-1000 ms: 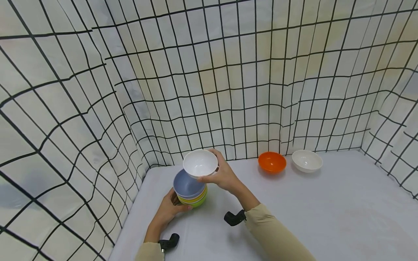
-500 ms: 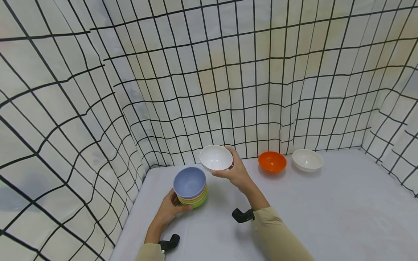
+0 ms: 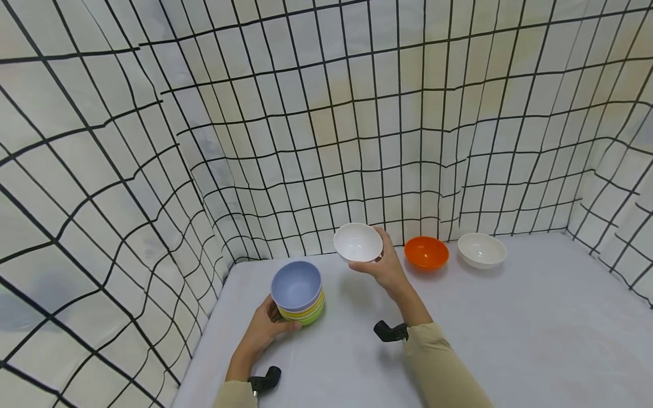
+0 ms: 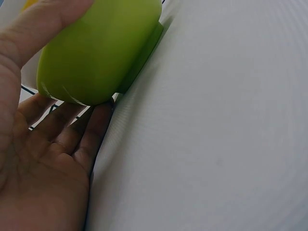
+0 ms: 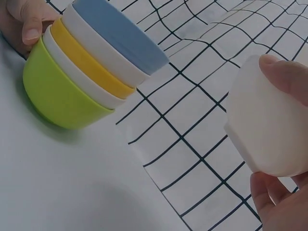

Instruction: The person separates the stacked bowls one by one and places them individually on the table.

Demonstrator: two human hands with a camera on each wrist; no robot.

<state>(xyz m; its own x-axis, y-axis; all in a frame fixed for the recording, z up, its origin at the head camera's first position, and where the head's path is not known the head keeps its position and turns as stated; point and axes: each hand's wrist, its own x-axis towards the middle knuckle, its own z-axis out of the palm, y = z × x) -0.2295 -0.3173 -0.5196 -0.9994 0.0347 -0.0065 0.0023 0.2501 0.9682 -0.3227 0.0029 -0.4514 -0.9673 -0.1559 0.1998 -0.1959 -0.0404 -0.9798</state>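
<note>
My left hand point(image 3: 265, 327) holds a stack of nested bowls at its left side, thumb in front and fingers behind. A blue bowl point(image 3: 297, 286) tops the stack. Below it in the right wrist view come a white one, a yellow bowl point(image 5: 86, 55), another white one and a green bowl point(image 5: 62, 89) at the bottom on the table. My right hand point(image 3: 390, 269) grips a white bowl point(image 3: 358, 242) by its right side, thumb near the front and fingers around the back. This bowl is raised above the table, right of the stack, its inside facing the head camera.
An orange bowl point(image 3: 426, 253) and a second white bowl point(image 3: 482, 251) stand side by side at the table's back edge, right of my right hand. The white table point(image 3: 510, 334) is bordered by white walls point(image 3: 326, 130) with a black grid.
My right hand has carried the white bowl rightward, from over the stack to beside it, uncovering the blue bowl. My left hand stays at the stack.
</note>
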